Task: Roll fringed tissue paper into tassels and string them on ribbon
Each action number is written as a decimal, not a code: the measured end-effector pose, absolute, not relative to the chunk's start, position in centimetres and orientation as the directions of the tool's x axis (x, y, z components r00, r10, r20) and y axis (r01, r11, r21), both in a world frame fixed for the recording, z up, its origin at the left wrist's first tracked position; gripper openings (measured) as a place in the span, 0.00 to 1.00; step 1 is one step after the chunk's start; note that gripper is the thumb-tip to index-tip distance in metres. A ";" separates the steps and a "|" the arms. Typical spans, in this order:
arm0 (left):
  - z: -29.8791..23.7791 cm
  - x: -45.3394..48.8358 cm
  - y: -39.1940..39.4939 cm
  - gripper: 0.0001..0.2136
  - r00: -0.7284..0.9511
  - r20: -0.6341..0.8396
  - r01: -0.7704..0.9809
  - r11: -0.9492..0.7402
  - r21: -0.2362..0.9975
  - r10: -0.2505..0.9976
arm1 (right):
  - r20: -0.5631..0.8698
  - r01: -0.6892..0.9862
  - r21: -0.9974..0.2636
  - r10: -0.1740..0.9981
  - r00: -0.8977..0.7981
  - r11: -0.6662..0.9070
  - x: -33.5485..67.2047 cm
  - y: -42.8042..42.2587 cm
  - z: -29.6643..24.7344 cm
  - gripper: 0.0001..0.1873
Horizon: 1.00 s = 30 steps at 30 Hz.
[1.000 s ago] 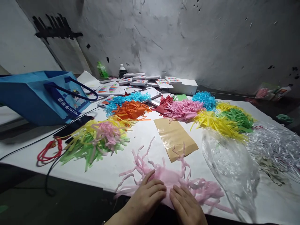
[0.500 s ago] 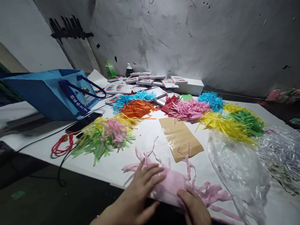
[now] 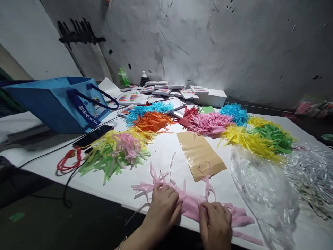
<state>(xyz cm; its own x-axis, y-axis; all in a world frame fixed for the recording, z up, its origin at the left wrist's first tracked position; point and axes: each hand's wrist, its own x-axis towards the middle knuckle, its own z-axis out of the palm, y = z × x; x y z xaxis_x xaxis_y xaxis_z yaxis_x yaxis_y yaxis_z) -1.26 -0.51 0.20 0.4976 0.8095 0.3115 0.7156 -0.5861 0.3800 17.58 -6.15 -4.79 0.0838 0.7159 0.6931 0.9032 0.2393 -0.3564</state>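
Note:
A pink tissue-paper tassel lies along the near edge of the table, its cut strips fanning out on both sides and its plain band in the middle. My left hand pinches the band's left part, fingers curled over it. On the right part, my right hand grips the paper between thumb and fingers. Just beyond the pink paper rests a tan paper sheet or envelope. Parts of the tassel are hidden under both hands.
Fringed paper bundles spread over the white table: orange, pink, yellow and others. A clear plastic bag lies right. A blue gift bag, phone and black cable are left. Several flat boxes lie behind.
My left hand, previously spread flat over the pink paper, now has its fingers curled onto it. My right hand has closed on the band, which looks narrower, as if folded.

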 end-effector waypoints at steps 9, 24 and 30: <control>-0.1 -0.7 0.7 0.09 0.434 0.265 0.822 -0.499 0.275 0.861 | 0.621 0.988 -0.134 0.783 0.019 0.083 17.3 -4.7 -5.0 0.09; 0.2 -0.2 1.0 0.06 0.432 0.170 0.836 -0.464 0.293 0.886 | 0.765 0.934 0.103 0.573 -0.294 0.342 19.8 -7.0 -1.7 0.19; 0.6 -3.1 2.8 0.07 0.380 0.232 0.825 -0.442 0.351 0.895 | 0.681 0.810 0.165 0.529 -0.506 0.562 16.6 -6.4 -5.3 0.17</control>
<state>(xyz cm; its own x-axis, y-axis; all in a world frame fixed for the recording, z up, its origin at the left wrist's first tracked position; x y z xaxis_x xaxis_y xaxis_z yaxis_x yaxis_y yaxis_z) -3.13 2.81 0.63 0.3802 0.8952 0.2325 0.8254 -0.4418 0.3514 16.58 -6.37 -5.30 -0.5058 0.5292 0.6813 0.8103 0.5623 0.1649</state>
